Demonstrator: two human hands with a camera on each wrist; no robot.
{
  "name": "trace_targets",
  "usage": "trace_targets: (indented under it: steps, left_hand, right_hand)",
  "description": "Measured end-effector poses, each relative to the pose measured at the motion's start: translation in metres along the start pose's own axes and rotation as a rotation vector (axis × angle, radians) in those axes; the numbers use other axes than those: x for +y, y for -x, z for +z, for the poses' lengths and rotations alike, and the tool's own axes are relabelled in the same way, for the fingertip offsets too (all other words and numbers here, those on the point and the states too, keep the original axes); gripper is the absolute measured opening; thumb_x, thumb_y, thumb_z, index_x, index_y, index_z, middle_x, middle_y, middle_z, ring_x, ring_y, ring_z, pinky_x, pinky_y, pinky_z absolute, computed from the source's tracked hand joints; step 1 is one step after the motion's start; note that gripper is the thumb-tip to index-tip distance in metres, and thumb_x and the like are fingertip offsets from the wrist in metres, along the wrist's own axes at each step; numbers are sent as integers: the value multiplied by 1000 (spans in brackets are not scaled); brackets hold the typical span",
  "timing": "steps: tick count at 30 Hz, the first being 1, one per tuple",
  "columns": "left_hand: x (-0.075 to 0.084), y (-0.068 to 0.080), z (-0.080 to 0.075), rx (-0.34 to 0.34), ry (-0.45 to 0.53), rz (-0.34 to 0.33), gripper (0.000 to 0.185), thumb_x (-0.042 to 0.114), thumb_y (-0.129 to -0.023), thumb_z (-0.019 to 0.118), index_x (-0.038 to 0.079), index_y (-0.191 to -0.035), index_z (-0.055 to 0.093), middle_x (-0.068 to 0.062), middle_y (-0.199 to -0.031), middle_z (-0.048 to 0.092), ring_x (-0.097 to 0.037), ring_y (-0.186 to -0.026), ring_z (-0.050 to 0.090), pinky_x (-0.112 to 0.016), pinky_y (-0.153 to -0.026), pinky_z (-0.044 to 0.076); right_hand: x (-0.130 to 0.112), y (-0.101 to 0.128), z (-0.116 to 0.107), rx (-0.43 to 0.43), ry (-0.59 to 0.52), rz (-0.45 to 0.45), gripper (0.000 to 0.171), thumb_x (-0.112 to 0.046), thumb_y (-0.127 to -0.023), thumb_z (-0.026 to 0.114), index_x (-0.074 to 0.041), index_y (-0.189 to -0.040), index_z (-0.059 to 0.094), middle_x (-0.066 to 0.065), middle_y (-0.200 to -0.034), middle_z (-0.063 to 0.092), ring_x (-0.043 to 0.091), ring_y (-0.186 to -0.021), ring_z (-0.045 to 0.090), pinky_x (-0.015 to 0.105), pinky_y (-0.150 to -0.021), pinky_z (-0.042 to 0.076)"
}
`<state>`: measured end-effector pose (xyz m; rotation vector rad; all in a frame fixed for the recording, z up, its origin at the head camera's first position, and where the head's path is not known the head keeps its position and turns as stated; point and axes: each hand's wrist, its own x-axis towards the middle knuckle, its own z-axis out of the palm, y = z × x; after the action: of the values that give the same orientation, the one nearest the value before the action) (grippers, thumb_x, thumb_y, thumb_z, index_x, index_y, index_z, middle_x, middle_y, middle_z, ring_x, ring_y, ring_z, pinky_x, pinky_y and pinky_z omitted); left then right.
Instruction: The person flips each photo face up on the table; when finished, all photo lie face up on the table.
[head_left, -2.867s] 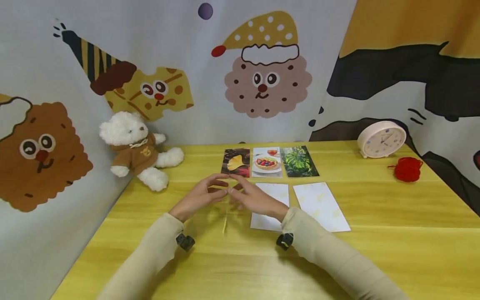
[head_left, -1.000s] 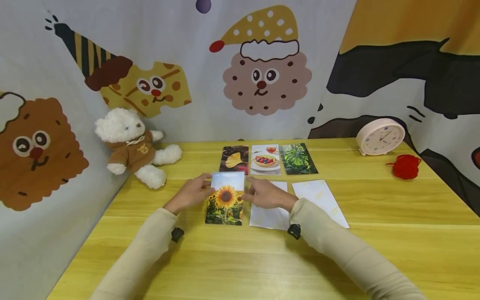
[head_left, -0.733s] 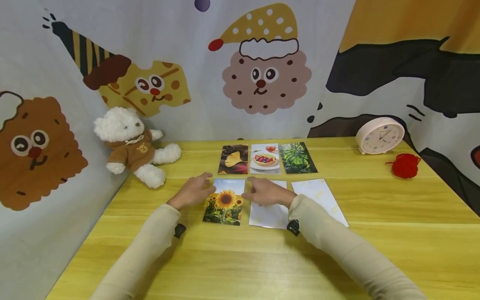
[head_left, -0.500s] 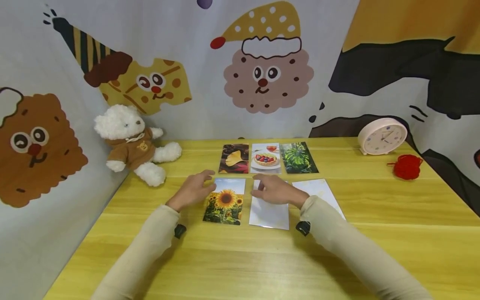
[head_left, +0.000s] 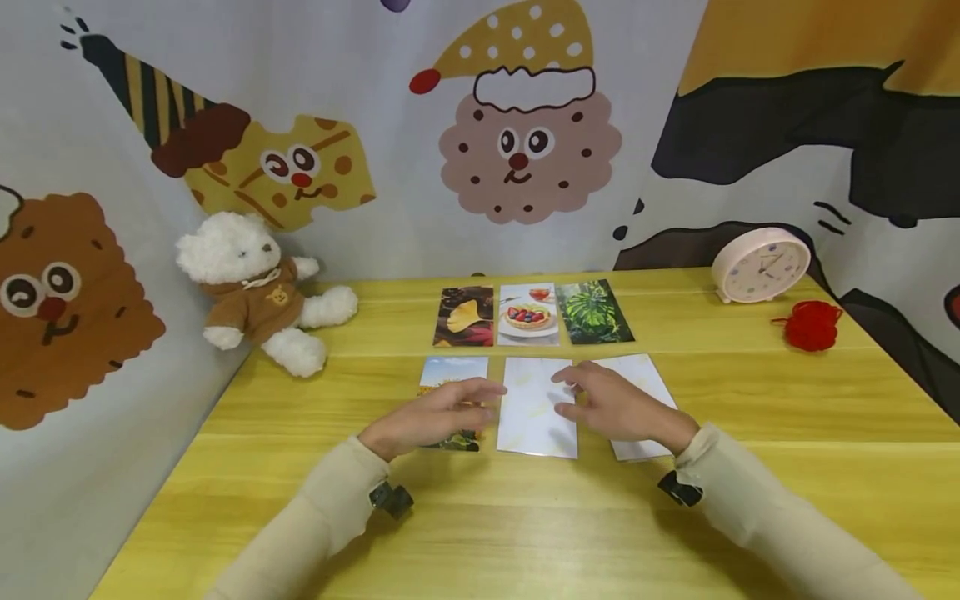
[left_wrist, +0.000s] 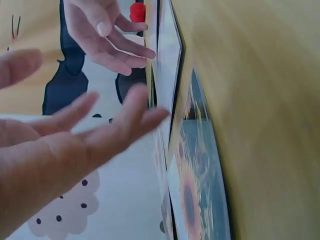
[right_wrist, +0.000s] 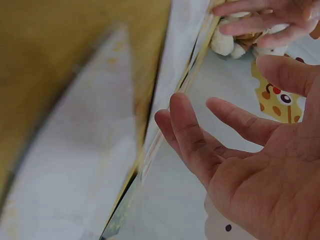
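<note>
A: Left hand point(head_left: 427, 421)?
B: Over the sunflower photo point(head_left: 450, 373), fingers point(left_wrist: 125, 117) straight and spread, holding nothing.
A: Middle card?
B: The blank card point(head_left: 536, 407) lies flat on the table point(head_left: 480, 525) between both hands.
A: Right hand point(head_left: 618, 410)?
B: Over the second blank card point(head_left: 637, 375), fingers point(right_wrist: 187, 137) loosely open, gripping nothing.

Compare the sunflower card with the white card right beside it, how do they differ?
The sunflower card lies picture side up; the middle card shows a plain white back with faint yellow marks. The left hand covers much of the sunflower card, while the middle card lies nearly uncovered between both hands. Both lie flat on the table, alike in shape.
</note>
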<state>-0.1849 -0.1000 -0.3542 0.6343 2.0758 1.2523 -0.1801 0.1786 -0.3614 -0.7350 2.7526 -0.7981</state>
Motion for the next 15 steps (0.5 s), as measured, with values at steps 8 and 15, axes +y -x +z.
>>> trace_targets:
  steps: [8, 15]
  left_hand:
    - [1, -11, 8, 53, 319, -10, 46, 26, -97, 45, 15, -141, 34, -17, -147, 32, -33, -135, 36, -47, -111, 31]
    - [6, -18, 14, 60, 333, -29, 45, 25, -97, 43, 14, -140, 35, -20, -144, 32, -36, -135, 33, -50, -105, 39]
  right_hand:
    - [2, 12, 5, 23, 78, -17, 47, -31, -90, 58, -6, -129, 51, 11, -112, 54, 9, -73, 44, 31, -77, 43]
    - [2, 14, 8, -15, 120, -16, 53, -32, -91, 57, -7, -136, 44, 12, -122, 56, 26, -113, 54, 45, -97, 43]
